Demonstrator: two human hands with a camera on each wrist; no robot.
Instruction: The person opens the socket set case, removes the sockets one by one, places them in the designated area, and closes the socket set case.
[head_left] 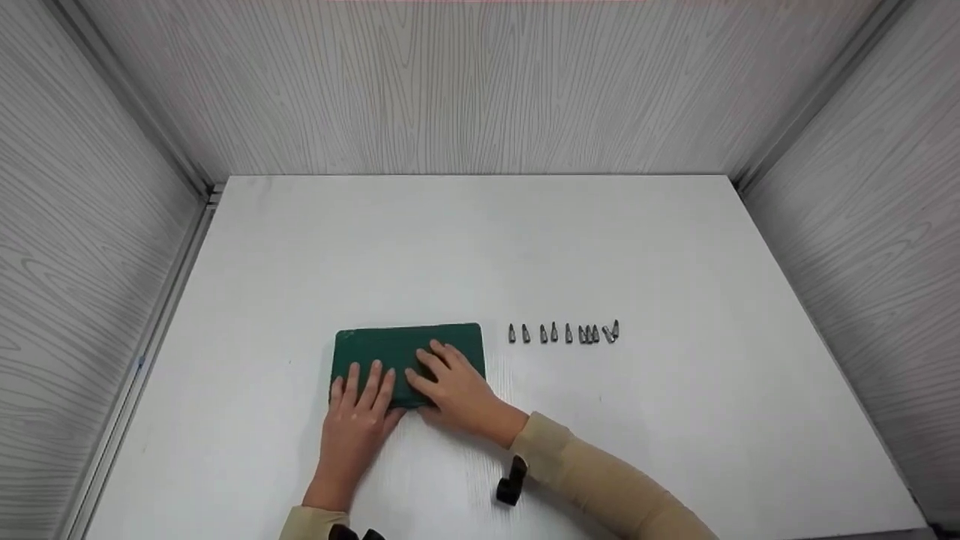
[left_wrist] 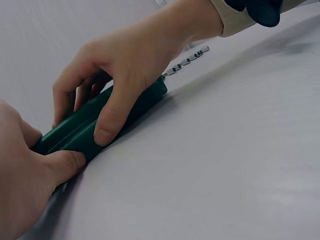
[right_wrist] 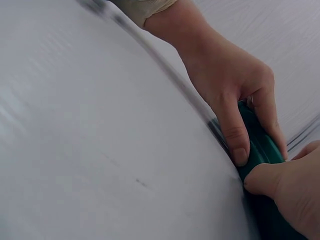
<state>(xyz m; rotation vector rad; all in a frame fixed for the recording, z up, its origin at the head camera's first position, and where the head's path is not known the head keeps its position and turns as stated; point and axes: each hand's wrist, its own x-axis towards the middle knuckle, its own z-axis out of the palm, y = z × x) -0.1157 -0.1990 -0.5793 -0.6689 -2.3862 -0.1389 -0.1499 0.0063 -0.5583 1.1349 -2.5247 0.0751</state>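
A flat green case (head_left: 390, 343) with rounded corners lies on the white table, its lid down. My left hand (head_left: 356, 424) grips its front left part, with fingers stretched over the top. At the front right, my right hand (head_left: 465, 394) holds the case with fingers spread on the lid. In the left wrist view both thumbs press the grooved front side of the case (left_wrist: 147, 102). The right wrist view shows the same thumbs close together on the case (right_wrist: 260, 137). Whatever is inside the case is hidden.
Several small metal screwdriver bits (head_left: 554, 332) lie in a row to the right of the case, the rightmost ones bunched and slightly tilted. White table (head_left: 480, 247) surface surrounds them. Pale wood-grain panels (head_left: 465, 90) stand at the back and both sides.
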